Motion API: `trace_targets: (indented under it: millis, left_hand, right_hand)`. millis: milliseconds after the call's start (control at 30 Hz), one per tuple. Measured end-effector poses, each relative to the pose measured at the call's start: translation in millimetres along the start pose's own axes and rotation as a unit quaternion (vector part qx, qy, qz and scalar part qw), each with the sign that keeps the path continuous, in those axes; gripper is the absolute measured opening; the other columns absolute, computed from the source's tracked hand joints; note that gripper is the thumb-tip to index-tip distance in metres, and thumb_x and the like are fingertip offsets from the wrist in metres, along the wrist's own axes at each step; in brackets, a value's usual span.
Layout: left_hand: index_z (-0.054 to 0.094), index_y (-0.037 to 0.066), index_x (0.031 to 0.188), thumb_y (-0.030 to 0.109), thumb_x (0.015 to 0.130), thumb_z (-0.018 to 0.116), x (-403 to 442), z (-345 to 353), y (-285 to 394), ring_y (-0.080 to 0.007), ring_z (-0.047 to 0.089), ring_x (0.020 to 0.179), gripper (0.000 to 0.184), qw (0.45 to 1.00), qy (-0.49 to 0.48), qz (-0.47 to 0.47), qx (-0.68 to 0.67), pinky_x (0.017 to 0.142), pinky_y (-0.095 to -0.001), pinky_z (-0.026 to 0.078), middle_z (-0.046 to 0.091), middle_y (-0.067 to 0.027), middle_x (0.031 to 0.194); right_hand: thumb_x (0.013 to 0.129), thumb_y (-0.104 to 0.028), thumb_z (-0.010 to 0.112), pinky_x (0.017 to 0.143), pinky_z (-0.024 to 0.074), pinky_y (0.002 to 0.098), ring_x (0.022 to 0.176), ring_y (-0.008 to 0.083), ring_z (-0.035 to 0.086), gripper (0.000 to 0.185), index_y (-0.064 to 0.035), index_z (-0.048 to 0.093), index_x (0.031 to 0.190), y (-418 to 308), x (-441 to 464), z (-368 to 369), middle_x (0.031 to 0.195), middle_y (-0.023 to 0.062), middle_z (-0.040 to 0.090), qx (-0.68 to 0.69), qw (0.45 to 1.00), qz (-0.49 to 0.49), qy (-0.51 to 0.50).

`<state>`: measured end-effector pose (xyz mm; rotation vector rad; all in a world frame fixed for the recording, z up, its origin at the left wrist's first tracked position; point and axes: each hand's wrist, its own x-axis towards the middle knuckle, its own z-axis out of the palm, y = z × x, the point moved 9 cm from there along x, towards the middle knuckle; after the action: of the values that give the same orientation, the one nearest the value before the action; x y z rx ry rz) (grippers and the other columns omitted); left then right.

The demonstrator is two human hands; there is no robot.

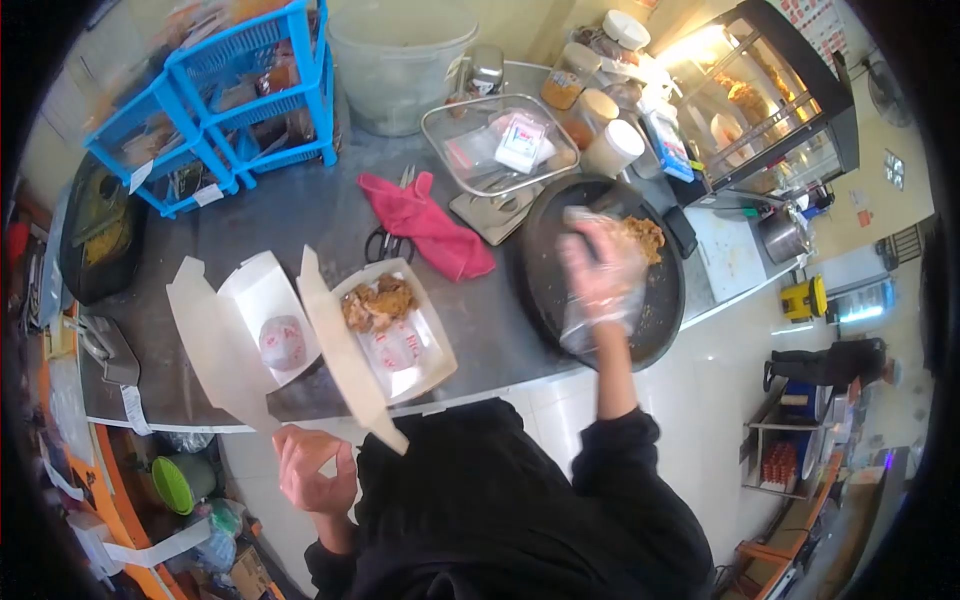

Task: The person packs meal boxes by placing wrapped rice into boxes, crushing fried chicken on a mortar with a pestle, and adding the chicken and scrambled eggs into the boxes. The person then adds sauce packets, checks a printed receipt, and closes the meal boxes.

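Note:
My right hand (605, 270), in a clear plastic glove, is over a round black pan (560, 310). A piece of fried chicken (642, 240) is right beside its fingers. Motion smears the fingers, so I cannot tell whether they grip it. My left hand (315, 472) is bare and curled below the counter's front edge, with nothing visible in it. Nearest to it are two lidded takeaway boxes. The right box (430, 355) holds fried chicken pieces (380, 303) and a round wrapped packet (398, 347). In the left box (245, 290) lies only a similar packet (282, 343).
Scissors (385, 245) lie partly under a red cloth (430, 225). Behind are a wire basket (480, 185), jars (613, 148), a large plastic tub (400, 70) and blue crates (250, 110). A lit display warmer (760, 100) stands at right. Another person (830, 366) is farther off.

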<state>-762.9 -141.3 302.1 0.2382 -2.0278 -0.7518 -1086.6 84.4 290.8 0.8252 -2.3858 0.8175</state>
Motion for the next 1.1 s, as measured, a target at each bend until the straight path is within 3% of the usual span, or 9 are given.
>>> trace_targets:
  millis: [100,200,267,433,567,700,833,933,1100]
  left_hand:
    - [0.052,0.006,0.083,0.002,0.075,0.066,10.1,27.6,14.2,-0.0224,0.054,0.058,0.017,1.000,-0.001,0.010,0.009,0.062,-0.0377,0.041,0.057,-0.0061,0.065]
    - [0.053,0.006,0.082,0.003,0.075,0.067,21.8,67.0,37.3,-0.0222,0.054,0.058,0.016,1.000,0.001,0.006,0.028,0.063,-0.0377,0.041,0.057,-0.0058,0.065]
    - [0.053,0.006,0.081,0.004,0.075,0.067,28.6,94.5,52.3,-0.0221,0.054,0.059,0.016,1.000,-0.002,-0.002,0.028,0.063,-0.0375,0.041,0.057,-0.0057,0.065]
    - [0.054,0.006,0.080,0.004,0.074,0.068,31.4,165.1,78.0,-0.0213,0.057,0.061,0.016,0.999,-0.033,-0.012,0.014,0.063,-0.0361,0.042,0.058,-0.0053,0.066]
    - [0.054,0.006,0.081,0.004,0.074,0.068,30.7,184.3,89.8,-0.0212,0.056,0.058,0.016,0.999,-0.025,-0.025,0.022,0.062,-0.0350,0.042,0.059,-0.0053,0.066]
    - [0.054,0.006,0.081,0.005,0.075,0.069,27.4,178.3,91.2,-0.0210,0.056,0.058,0.016,0.999,0.002,-0.029,0.039,0.062,-0.0350,0.041,0.059,-0.0056,0.066]
    - [0.054,0.006,0.082,0.005,0.076,0.069,29.4,163.6,90.3,-0.0208,0.055,0.058,0.016,0.999,0.007,-0.023,0.029,0.062,-0.0355,0.041,0.059,-0.0055,0.066]
    - [0.054,0.006,0.083,0.005,0.076,0.068,28.4,147.4,87.4,-0.0207,0.055,0.058,0.016,1.000,0.006,-0.001,0.011,0.061,-0.0355,0.041,0.059,-0.0053,0.066]
    - [0.053,0.007,0.083,0.006,0.076,0.068,20.4,101.0,78.1,-0.0206,0.055,0.057,0.017,0.999,-0.006,0.038,0.005,0.060,-0.0354,0.041,0.059,-0.0049,0.066]
  right_hand:
    - [0.076,-0.039,0.067,0.093,0.0398,0.0385,0.104,0.0291,0.054,0.053,-0.0035,0.059,0.114,201.9,-18.4,-19.0,0.109,0.0151,0.060,-0.148,0.972,0.175,0.057]
    - [0.074,-0.068,0.050,0.105,0.0263,0.0393,0.128,0.0331,0.034,0.089,-0.0052,0.038,0.136,264.3,-13.5,16.1,0.135,0.0200,0.040,-0.251,0.926,0.225,-0.167]
    - [0.070,-0.076,0.047,0.108,0.0184,0.0447,0.134,0.0336,0.022,0.102,-0.0061,0.025,0.141,261.3,-22.9,43.9,0.143,0.0177,0.029,-0.211,0.924,0.254,-0.195]
    - [0.070,-0.064,0.056,0.106,0.0215,0.0464,0.131,0.0347,0.027,0.086,-0.0111,0.039,0.135,222.3,-23.8,39.5,0.138,0.0142,0.037,-0.270,0.898,0.213,-0.273]
    - [0.065,-0.042,0.068,0.103,0.0220,0.0560,0.124,0.0363,0.035,0.057,-0.0220,0.054,0.116,205.5,-46.7,25.0,0.119,0.0115,0.048,-0.150,0.973,0.019,-0.172]
    - [0.065,-0.044,0.067,0.102,0.0182,0.0623,0.129,0.0413,0.027,0.063,-0.0230,0.052,0.122,183.4,-63.8,-0.8,0.129,0.0148,0.043,-0.139,0.948,-0.038,-0.284]
    - [0.065,-0.054,0.069,0.105,0.0120,0.0602,0.134,0.0464,0.012,0.082,-0.0220,0.041,0.136,193.4,-62.6,-42.1,0.145,0.0225,0.023,-0.088,0.948,0.107,-0.288]
    - [0.068,-0.053,0.067,0.107,0.0222,0.0490,0.129,0.0429,0.029,0.078,-0.0144,0.044,0.132,190.6,-60.4,-45.8,0.138,0.0223,0.036,-0.071,0.965,0.104,-0.231]
    - [0.062,-0.057,0.070,0.101,0.0313,0.0494,0.125,0.0398,0.036,0.073,-0.0184,0.054,0.122,152.1,-87.0,-5.8,0.137,0.0230,0.034,-0.114,0.943,0.114,-0.292]
